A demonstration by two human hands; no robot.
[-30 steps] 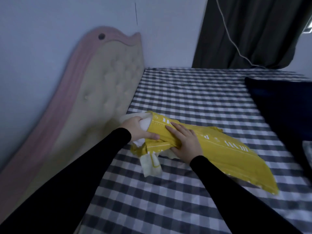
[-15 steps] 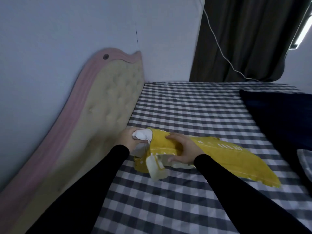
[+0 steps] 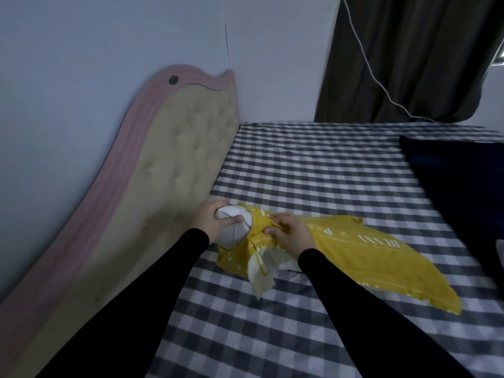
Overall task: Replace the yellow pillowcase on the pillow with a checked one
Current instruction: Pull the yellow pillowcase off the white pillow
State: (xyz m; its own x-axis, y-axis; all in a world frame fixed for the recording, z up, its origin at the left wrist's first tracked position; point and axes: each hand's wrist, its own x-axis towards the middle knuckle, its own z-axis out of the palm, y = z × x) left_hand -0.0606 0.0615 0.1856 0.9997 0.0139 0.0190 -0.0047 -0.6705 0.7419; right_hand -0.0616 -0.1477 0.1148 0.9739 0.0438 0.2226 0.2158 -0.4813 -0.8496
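The yellow printed fabric pillowcase lay on the grey-and-white checked bed sheet, its open end beside the padded beige headboard with pink trim. The white soft pillow stuck out there, gripped by the left hand. The right hand pinched the pillowcase's bunched edge.

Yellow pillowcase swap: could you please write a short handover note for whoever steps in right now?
Left hand: grips the exposed end of the white pillow, near the padded beige and pink headboard.
Right hand: pinches the open edge of the yellow patterned pillowcase.
Both lie on the grey and white checked bedsheet.
Done: the pillow's end is out of the case.
Left: pull the pillow fully out, then fit the checked pillowcase, which is not identifiable in this view.
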